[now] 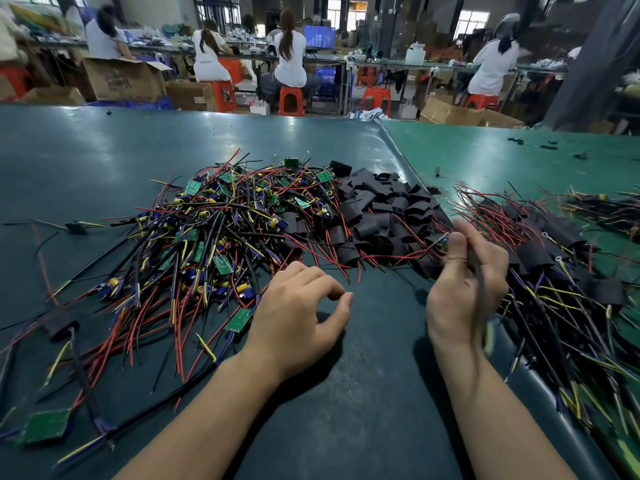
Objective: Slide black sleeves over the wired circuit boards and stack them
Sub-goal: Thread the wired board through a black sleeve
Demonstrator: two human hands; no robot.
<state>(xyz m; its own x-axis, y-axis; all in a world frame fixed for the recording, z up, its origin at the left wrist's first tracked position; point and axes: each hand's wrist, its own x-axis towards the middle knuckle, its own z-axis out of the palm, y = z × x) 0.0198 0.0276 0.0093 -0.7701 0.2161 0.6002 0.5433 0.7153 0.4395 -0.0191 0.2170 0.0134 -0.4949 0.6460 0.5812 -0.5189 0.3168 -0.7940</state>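
A big heap of wired circuit boards (221, 230), green boards with red, black, yellow and blue wires, covers the table's left and middle. Beside it to the right lies a pile of loose black sleeves (377, 209). Further right is a stack of sleeved boards (554, 244) with their wires fanned out. My right hand (464, 289) grips a wired board (476, 268) by its wires, blurred, with the small board near my fingertips. My left hand (298, 313) hovers over the mat, fingers loosely curled and holding nothing.
The work surface is a dark green mat (363, 393) that overlaps a lighter green table (485, 150) on the right. A few sleeved boards (59, 323) lie apart at the left. Beyond the table, people sit on orange stools at benches, among cardboard boxes (121, 81).
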